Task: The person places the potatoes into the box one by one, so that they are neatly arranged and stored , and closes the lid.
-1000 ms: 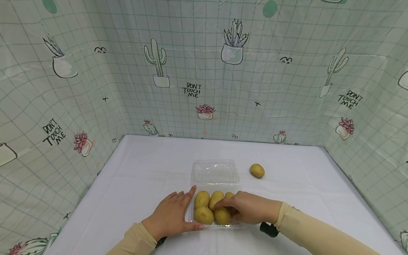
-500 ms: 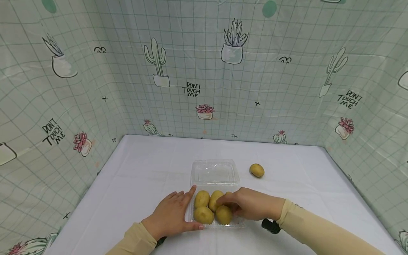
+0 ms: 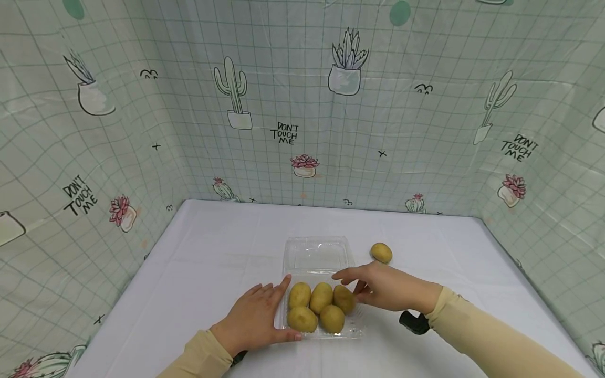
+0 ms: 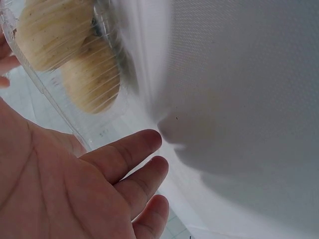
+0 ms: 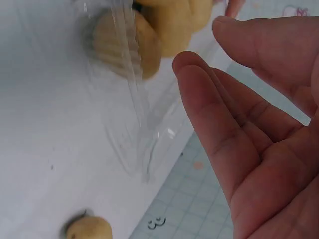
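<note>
A clear plastic clamshell container (image 3: 354, 328) stands with its lid (image 3: 317, 254) folded back, and several potatoes (image 3: 322, 298) lie in its base in two rows. Against the container's left side rests my left hand (image 3: 257, 320), index finger at the back corner and thumb along the front rim. In the left wrist view its fingers (image 4: 124, 154) extend past the clear wall. My right hand (image 3: 394, 287) hovers over the right side, beside the back-right potato (image 3: 344, 299), fingers loosely bent. The right wrist view shows nothing between its thumb and fingers (image 5: 204, 99).
One loose potato (image 3: 381, 253) lies on the white tablecloth (image 3: 227, 241), behind my right hand and to the right of the lid. A patterned curtain (image 3: 302, 105) with cactus drawings encloses the back and both sides of the table.
My right hand has let go of the potatoes and moved up and right, uncovering the back-right potato. The front-right potato has shifted slightly right. My left hand has stayed in place.
</note>
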### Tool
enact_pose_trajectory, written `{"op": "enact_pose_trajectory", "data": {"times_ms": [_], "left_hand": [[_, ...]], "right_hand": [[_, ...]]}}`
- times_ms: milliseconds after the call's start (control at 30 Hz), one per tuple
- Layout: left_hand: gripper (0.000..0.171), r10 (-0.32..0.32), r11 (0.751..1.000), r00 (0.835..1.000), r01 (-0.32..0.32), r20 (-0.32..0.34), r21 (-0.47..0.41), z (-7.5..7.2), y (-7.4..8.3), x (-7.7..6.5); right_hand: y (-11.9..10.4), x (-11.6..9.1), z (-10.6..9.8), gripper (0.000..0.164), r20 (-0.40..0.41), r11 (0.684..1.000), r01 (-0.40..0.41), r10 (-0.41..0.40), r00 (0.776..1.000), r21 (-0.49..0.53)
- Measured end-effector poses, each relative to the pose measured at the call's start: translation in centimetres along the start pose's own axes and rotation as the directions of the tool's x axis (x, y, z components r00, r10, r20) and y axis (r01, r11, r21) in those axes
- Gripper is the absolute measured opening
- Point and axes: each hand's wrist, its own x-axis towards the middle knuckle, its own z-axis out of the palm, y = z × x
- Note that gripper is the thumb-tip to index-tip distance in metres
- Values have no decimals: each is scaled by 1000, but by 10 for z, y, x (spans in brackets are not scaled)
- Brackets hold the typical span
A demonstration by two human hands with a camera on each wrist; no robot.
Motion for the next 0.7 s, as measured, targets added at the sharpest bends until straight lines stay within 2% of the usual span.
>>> {"op": "enact_pose_trajectory", "data": {"times_ms": [200,467,700], "left_hand": [[115,-2,1000,1000,2,2,-6,1,-1,1],[116,-6,1000,1000,6,16,-16,0,0,0],[116,-4,1000,1000,4,15,-10,-2,2,0]], "right_hand": [[12,-12,-15,55,-71,999,-39,38,997,-17],[42,-27,-30,52,-154,997,-80,81,985,15],[64,-41,-40,48,-196,986,-166,161,967,-9]]}}
